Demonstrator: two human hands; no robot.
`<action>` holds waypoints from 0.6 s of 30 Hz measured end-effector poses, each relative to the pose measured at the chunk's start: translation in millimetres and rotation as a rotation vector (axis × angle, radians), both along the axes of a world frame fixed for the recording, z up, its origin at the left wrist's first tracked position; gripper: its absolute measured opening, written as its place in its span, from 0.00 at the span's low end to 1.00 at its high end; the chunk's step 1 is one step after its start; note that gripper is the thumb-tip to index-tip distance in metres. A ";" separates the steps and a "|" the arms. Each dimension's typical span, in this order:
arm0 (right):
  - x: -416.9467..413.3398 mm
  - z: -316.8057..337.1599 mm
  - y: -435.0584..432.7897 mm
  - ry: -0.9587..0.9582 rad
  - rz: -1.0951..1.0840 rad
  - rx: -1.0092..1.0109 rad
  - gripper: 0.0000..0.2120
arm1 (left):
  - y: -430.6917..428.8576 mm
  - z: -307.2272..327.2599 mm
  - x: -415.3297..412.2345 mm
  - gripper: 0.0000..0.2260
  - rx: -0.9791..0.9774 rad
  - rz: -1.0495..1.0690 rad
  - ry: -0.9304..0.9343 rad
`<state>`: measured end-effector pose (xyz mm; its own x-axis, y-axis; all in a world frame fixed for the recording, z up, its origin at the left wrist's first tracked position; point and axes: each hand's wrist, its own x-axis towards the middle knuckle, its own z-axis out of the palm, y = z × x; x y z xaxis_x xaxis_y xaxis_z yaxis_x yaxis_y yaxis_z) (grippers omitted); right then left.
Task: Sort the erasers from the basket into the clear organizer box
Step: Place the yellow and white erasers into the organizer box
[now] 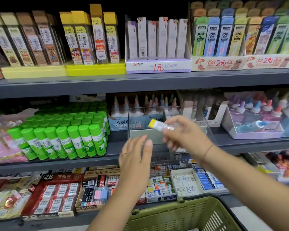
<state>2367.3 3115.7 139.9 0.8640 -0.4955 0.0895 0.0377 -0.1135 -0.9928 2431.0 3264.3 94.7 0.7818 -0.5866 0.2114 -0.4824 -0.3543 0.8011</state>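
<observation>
1. Between your right hand's (183, 132) thumb and fingertips you pinch a small oblong eraser with a yellow end and glossy pale wrap (157, 125).
2. It overlaps the clear, hard-walled rectangular organizer box (207, 130) just beyond your hands; I cannot tell whether it is inside.
3. Your left hand (135, 157) is flat, fingers straight, holding nothing, by the box's front.
4. Below your wrists sits the olive-green slotted plastic basket (182, 214).
5. Left of your left hand stand round green glue sticks (65, 137).
</observation>
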 end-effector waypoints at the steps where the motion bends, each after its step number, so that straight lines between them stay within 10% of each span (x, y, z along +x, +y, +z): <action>1: 4.9 4.8 -21.2 0.028 -0.120 -0.150 0.05 | 2.0 -6.1 3.9 0.24 0.169 0.036 -0.148; 5: 22.4 21.6 -97.9 0.266 -0.345 -0.609 0.06 | 3.0 -32.6 9.8 0.25 0.571 -0.038 -0.388; 10: 46.9 39.5 -119.0 0.661 -0.193 -1.161 0.11 | 2.6 -39.8 15.2 0.28 0.530 -0.102 -0.366; 18: 76.0 48.4 -100.0 0.828 -0.045 -1.399 0.11 | 3.3 -41.2 16.5 0.29 0.543 -0.115 -0.378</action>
<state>2443.3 3015.6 188.3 0.8901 -0.4557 0.0103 -0.4528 -0.8812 0.1356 2447.4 3267.6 53.6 0.6383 -0.7618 0.1100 -0.7534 -0.5890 0.2923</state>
